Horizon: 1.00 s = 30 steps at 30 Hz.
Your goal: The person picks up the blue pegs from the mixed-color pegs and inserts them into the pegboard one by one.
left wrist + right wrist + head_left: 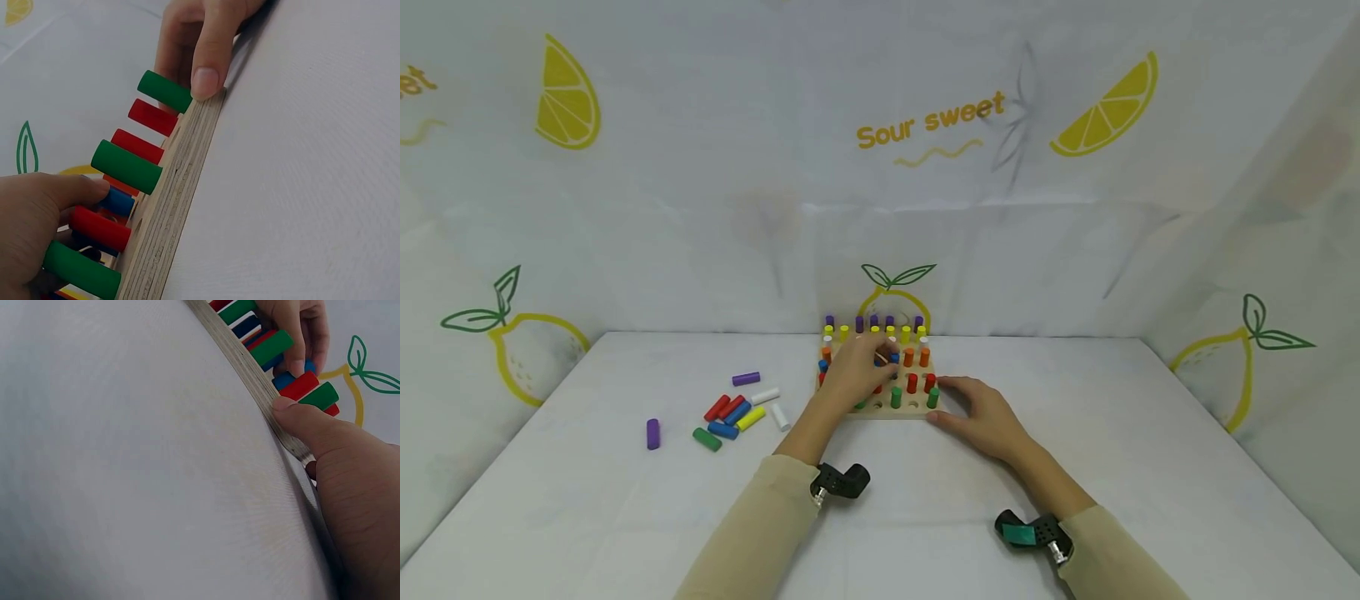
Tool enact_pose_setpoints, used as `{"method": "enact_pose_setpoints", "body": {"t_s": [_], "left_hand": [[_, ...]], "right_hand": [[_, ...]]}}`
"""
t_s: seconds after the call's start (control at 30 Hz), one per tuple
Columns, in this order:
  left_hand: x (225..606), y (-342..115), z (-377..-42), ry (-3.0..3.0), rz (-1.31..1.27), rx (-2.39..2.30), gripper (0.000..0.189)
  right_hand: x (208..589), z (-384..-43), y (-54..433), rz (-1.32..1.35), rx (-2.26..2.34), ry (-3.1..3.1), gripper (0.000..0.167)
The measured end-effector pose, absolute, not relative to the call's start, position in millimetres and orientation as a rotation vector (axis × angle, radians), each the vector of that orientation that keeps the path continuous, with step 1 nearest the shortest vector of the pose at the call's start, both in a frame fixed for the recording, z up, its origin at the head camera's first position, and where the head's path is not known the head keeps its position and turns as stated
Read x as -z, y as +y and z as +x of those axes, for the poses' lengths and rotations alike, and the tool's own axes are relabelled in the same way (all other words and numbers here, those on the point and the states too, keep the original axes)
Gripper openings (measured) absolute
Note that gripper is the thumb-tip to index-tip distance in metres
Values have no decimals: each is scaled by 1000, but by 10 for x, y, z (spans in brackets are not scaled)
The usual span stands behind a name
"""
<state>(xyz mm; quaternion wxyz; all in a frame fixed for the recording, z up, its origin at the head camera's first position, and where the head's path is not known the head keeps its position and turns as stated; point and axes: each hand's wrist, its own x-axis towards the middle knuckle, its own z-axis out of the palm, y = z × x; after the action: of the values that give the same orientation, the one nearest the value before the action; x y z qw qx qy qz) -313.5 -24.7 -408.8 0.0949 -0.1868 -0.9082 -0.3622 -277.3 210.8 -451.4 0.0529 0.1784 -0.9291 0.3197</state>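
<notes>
A wooden pegboard [887,410] stands at the back middle of the table, with rows of coloured pegs upright in its holes. My left hand [852,371] reaches over the board from the left and hides part of the rows. Its thumb and fingers pinch a blue peg [119,201] among the red and green ones. At the board's front right corner, my right hand [985,419] grips the edge, the thumb on the front and fingers along the side. Close by that thumb stands a green peg [320,395] beside a red peg [300,385].
Left of the board lie loose pegs: several in a cluster including a green peg [707,439], a yellow peg [751,418] and a white peg [780,417]. One purple peg [653,434] lies farther left. A lemon-printed white cloth [715,250] hangs behind the table.
</notes>
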Motion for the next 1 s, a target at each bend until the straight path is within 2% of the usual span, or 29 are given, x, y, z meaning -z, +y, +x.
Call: {"method": "enact_pose_setpoints", "body": {"t_s": [1.0], "left_hand": [[4124, -241, -3128, -2781, -543, 879, 18]], "right_hand": [[4514, -2782, 2117, 547, -951, -2825, 64]]}}
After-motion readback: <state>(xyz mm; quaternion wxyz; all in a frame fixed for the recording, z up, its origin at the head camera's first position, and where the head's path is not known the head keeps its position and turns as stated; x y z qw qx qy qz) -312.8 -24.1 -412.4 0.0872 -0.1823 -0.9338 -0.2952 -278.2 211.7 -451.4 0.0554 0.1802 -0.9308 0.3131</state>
